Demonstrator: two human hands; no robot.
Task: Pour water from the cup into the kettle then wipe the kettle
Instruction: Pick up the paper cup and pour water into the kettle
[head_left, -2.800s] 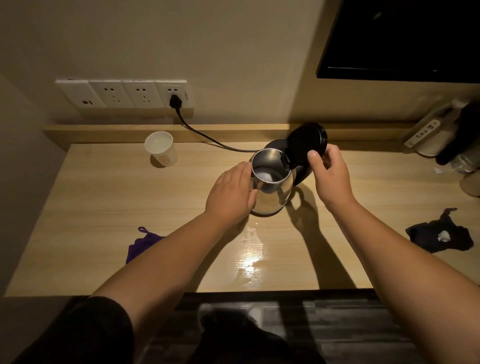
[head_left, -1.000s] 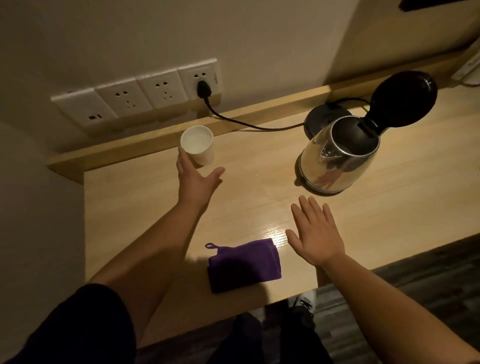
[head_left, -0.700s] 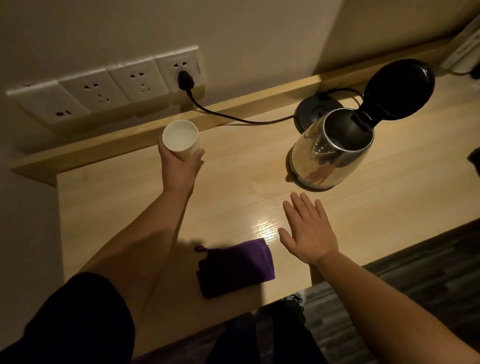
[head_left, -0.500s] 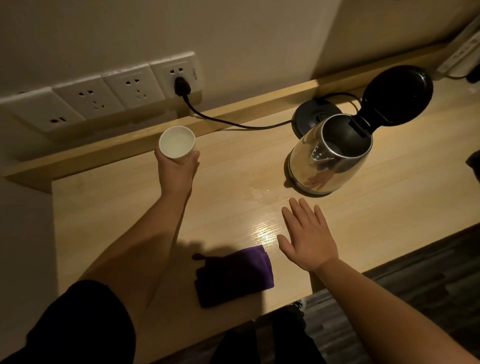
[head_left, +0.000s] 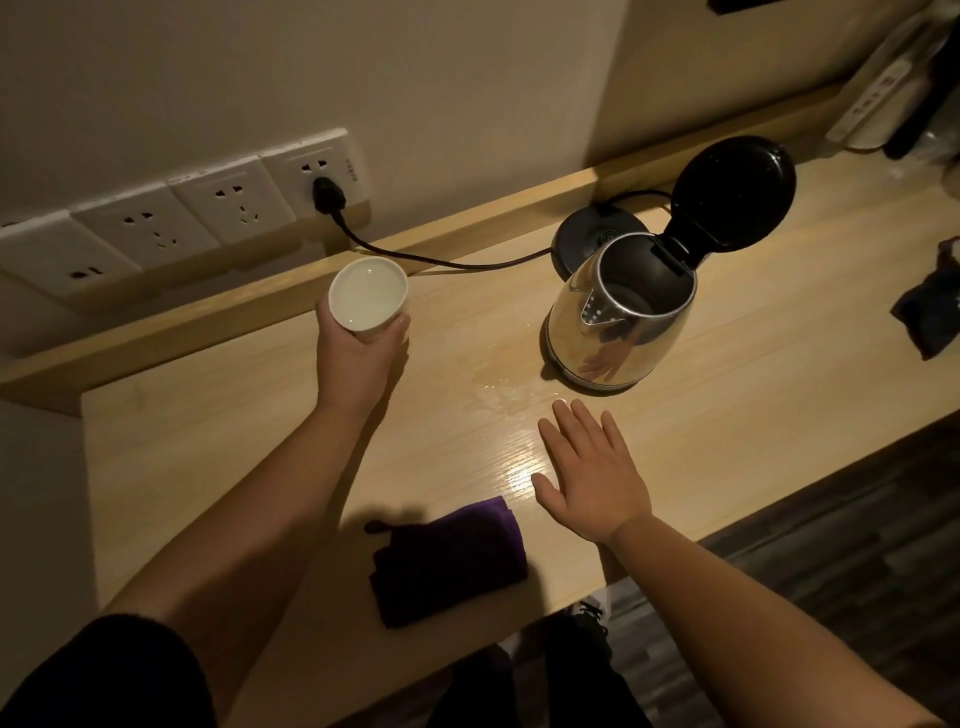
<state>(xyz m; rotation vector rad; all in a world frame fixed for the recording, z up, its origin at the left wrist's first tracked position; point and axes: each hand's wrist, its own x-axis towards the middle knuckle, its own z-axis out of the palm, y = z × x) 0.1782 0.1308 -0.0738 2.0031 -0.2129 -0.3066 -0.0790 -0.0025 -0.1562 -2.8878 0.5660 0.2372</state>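
A dim room with a beige wall and a pale wooden desk (head_left: 779, 395) that has a raised ledge along its back edge. On the wall above the ledge sits a row of 4 sockets (head_left: 176, 218); a black plug (head_left: 327, 195) fills the rightmost one, and its cord (head_left: 441, 260) runs along the back of the desk to the round kettle base (head_left: 587, 234).

The left hand (head_left: 358, 358) is wrapped around the white cup (head_left: 369, 296), fingers closed on its wall, holding it upright and clear of the desk near the back edge. 1 second ago that hand was only reaching, open, with the cup standing on the wood — since then it has closed on the cup, raised it and brought it a little toward the kettle. Pale liquid shows inside the cup.

The steel kettle (head_left: 618, 322) stands on the desk just in front of its base, not on it, with its black lid (head_left: 737, 192) hinged fully open, as it was before. A small wet patch (head_left: 498, 395) glistens on the wood in front of it.

The right hand (head_left: 592, 478) lies flat, fingers spread and holding nothing, between the kettle and the desk's front edge — hardly shifted. Just to its left, near the front edge, lies the folded purple cloth (head_left: 447, 556). A dark bundle (head_left: 930, 306) rests toward the desk's right end.
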